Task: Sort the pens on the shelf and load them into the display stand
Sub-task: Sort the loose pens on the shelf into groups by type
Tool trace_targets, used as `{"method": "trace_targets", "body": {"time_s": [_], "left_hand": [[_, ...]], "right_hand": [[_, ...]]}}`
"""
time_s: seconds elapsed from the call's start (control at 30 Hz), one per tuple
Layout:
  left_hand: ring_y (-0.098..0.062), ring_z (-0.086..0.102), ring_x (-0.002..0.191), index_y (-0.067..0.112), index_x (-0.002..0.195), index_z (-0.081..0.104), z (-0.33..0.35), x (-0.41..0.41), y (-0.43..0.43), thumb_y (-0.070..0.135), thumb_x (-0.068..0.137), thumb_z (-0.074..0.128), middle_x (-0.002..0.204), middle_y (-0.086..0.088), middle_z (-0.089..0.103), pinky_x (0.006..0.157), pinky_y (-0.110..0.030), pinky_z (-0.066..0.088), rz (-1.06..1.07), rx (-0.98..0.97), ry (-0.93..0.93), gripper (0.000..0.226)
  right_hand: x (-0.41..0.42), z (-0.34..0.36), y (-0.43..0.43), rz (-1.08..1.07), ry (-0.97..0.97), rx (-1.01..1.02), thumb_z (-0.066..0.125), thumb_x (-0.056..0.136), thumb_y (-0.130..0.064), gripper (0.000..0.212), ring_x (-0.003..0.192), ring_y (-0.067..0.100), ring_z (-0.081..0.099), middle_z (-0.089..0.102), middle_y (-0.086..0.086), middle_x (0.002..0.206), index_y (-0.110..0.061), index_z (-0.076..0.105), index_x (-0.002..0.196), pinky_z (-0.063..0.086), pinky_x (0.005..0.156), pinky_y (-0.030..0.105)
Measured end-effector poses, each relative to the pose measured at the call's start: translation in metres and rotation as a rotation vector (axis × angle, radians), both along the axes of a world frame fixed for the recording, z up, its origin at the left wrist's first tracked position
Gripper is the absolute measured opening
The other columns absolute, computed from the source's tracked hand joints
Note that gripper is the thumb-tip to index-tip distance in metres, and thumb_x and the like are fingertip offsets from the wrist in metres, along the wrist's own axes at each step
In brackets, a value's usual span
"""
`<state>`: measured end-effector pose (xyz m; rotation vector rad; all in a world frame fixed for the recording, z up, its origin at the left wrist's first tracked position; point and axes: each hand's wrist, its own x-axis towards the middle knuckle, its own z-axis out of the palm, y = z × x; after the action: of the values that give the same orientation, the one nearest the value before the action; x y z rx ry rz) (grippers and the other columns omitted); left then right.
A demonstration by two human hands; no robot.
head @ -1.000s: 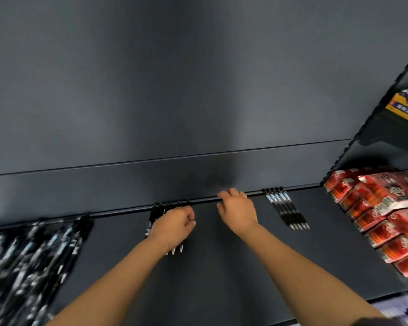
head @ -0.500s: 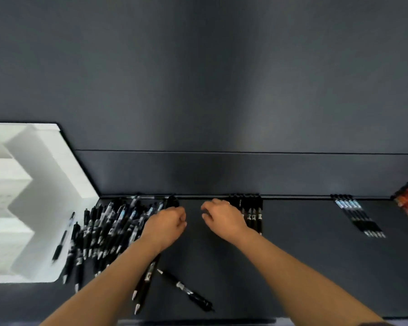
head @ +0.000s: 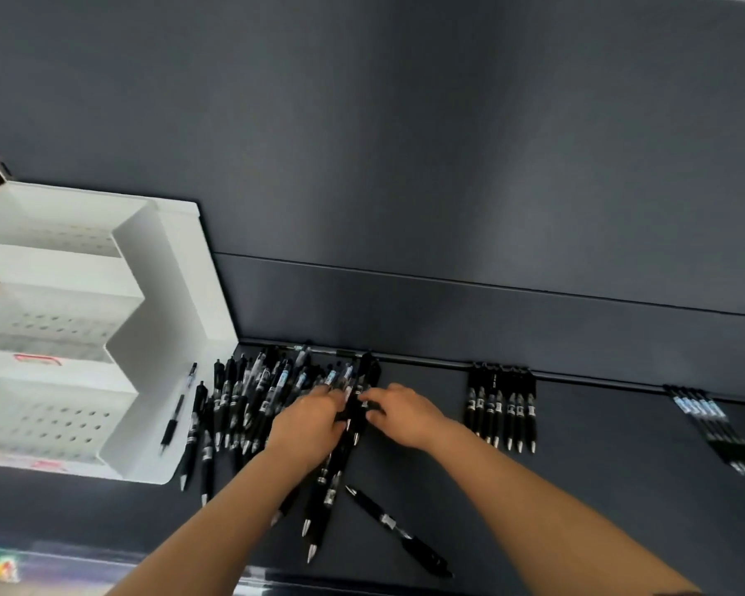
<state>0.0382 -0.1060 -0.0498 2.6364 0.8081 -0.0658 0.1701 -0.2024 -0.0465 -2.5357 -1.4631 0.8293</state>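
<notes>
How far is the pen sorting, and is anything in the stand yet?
Done: a black pen row and a blue-marked row lie sorted. In hand: left hand and right hand touch pens in the loose pile. Left: that pile; the display stand looks empty.

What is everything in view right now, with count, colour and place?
stand: one, white, shelf's left.
pile: many pens, black, between stand and hands.
slim pen: one, black, beside stand.
row: about seven pens, black, right of hands.
far row: several pens, black, far right.
loose pen: one, black, shelf front.
shelf: one, dark grey.
left hand: on pile's right edge, grip unclear.
right hand: beside it, grip unclear.
</notes>
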Motion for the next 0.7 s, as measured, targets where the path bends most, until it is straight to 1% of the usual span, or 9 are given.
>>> {"method": "trace_targets", "body": {"time_s": [0.07,0.17,0.3,0.37,0.43,0.57,0.7], "left_hand": [[-0.023,0.054,0.113,0.021,0.117,0.052,0.001,-0.003,0.002,0.026,0.091,0.052,0.121,0.0,0.05,0.086,-0.036,0.047,0.007,0.012,-0.005,0.027],[-0.021,0.052,0.114,0.022,0.114,0.053,0.001,-0.006,0.003,0.029,0.09,0.053,0.119,0.001,0.05,0.086,-0.035,0.047,-0.004,0.008,0.012,0.024],[-0.019,0.05,0.114,0.021,0.11,0.054,0.0,-0.006,-0.002,0.031,0.091,0.054,0.115,0.001,0.049,0.085,-0.033,0.044,-0.039,-0.014,0.054,0.022],[-0.018,0.049,0.114,0.021,0.11,0.054,0.0,-0.005,-0.005,0.032,0.09,0.054,0.115,0.002,0.05,0.085,-0.032,0.044,-0.05,-0.001,0.062,0.023],[-0.018,0.049,0.115,0.021,0.109,0.054,-0.001,-0.003,-0.007,0.034,0.09,0.054,0.115,0.002,0.05,0.085,-0.031,0.045,-0.054,0.002,0.073,0.023],[-0.019,0.046,0.117,0.02,0.108,0.054,0.0,0.0,-0.013,0.038,0.088,0.057,0.118,0.002,0.047,0.087,-0.034,0.046,-0.071,0.018,0.144,0.027],[-0.023,0.044,0.118,0.016,0.111,0.052,0.002,0.002,-0.017,0.038,0.087,0.058,0.124,-0.002,0.044,0.087,-0.036,0.046,-0.087,0.076,0.236,0.033]], "right_hand": [[-0.003,-0.005,0.009,-0.017,0.037,-0.029,0.041,0.099,-0.034,0.041,0.121,0.032,0.048,0.041,0.014,0.134,-0.033,0.039,0.141,0.039,0.101,0.035],[-0.007,-0.01,0.017,-0.046,0.075,-0.039,0.041,0.1,-0.035,0.039,0.114,0.032,0.052,0.038,0.013,0.132,-0.033,0.039,0.138,0.043,0.096,0.034],[-0.008,-0.013,0.022,-0.118,0.026,-0.014,0.04,0.099,-0.034,0.032,0.106,0.034,0.056,0.038,0.013,0.129,-0.028,0.043,0.13,0.047,0.09,0.035],[-0.005,-0.013,0.021,-0.154,-0.008,-0.006,0.04,0.099,-0.033,0.03,0.105,0.034,0.056,0.037,0.013,0.128,-0.027,0.046,0.128,0.048,0.089,0.037],[0.0,-0.013,0.02,-0.185,-0.019,-0.003,0.041,0.099,-0.034,0.028,0.104,0.035,0.056,0.037,0.013,0.126,-0.026,0.047,0.125,0.048,0.09,0.038],[0.008,-0.012,0.016,-0.254,-0.03,0.018,0.044,0.098,-0.036,0.027,0.108,0.035,0.053,0.037,0.013,0.126,-0.025,0.049,0.122,0.047,0.089,0.039],[0.012,-0.012,0.012,-0.315,-0.066,0.023,0.051,0.093,-0.042,0.037,0.113,0.036,0.048,0.038,0.014,0.127,-0.025,0.048,0.126,0.046,0.091,0.04]]}}
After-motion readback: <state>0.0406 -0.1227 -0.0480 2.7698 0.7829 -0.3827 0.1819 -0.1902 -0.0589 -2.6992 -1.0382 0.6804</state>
